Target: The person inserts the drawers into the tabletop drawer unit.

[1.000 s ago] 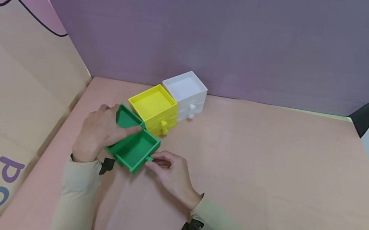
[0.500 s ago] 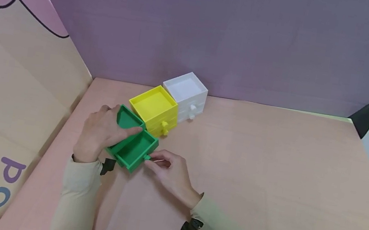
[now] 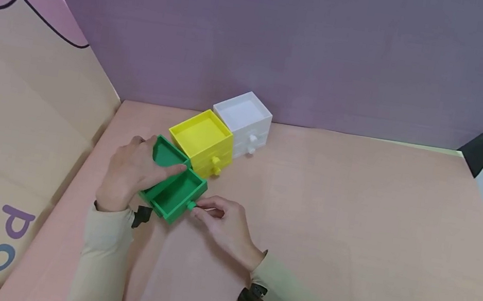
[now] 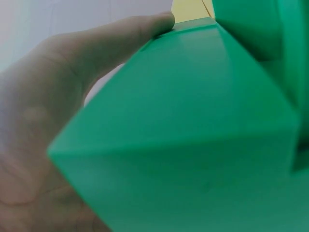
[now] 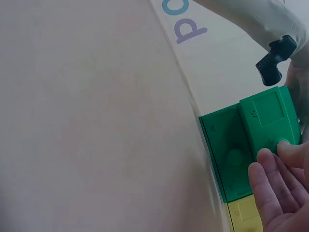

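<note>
A green drawer box [image 3: 166, 152] stands at an angle on the pink surface, its upper drawer [image 3: 176, 194] pulled partway out. My left hand [image 3: 129, 171] grips the box's body, thumb laid across the top by the drawer; its other fingers are mostly hidden behind the wall. With thumb and fingertips, my right hand [image 3: 230, 228] pinches the drawer's round knob [image 3: 191, 205]. In the right wrist view the lower green drawer front [image 5: 226, 145] sits flush behind the upper one. The upper drawer holds nothing visible.
A yellow drawer box [image 3: 202, 137] touches the green one's far corner. Beyond it stands a white drawer box [image 3: 243, 114], close to the purple back wall [image 3: 308, 51]. A beige printed wall [image 3: 15, 127] rises on the left.
The green upper drawer has slid slightly into its box, and my right hand has shifted a little with the knob. My left hand holds nearly the same place.
</note>
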Tool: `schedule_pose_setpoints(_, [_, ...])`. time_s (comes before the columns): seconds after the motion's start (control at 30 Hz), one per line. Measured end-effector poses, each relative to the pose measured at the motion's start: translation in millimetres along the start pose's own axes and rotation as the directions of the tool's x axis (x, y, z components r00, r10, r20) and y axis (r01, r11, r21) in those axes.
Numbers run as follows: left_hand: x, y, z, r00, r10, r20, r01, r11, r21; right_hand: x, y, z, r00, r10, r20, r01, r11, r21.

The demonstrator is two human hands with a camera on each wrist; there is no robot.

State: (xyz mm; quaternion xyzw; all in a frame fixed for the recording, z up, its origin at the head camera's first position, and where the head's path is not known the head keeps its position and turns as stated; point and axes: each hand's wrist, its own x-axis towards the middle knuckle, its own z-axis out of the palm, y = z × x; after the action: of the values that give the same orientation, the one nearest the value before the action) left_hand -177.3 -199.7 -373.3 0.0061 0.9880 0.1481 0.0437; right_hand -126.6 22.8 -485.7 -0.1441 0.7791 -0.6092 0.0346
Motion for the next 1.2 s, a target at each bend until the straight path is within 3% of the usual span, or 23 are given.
schedule_pose_setpoints(0.83, [-0.1, 2.5, -1.0, 1.000, 0.001, 0.003, -0.001, 1.000, -0.008, 26.4, 0.2, 13.3, 1.000, 0.016, 0.008, -0.017, 0.996, 0.085])
schedule_pose_setpoints(1.07, [-1.0, 2.8, -0.9, 1.000, 0.008, -0.001, -0.008, 1.000, -0.006, 27.6, -1.8, 19.3, 0.997, 0.062, 0.042, -0.069, 0.975, 0.212])
schedule_pose_setpoints(1.2, [-0.7, 2.5, -1.8, 1.000, 0.010, -0.008, -0.010, 1.000, -0.005, 30.6, -4.8, 22.9, 0.996, 0.073, 0.046, -0.081, 0.971, 0.226])
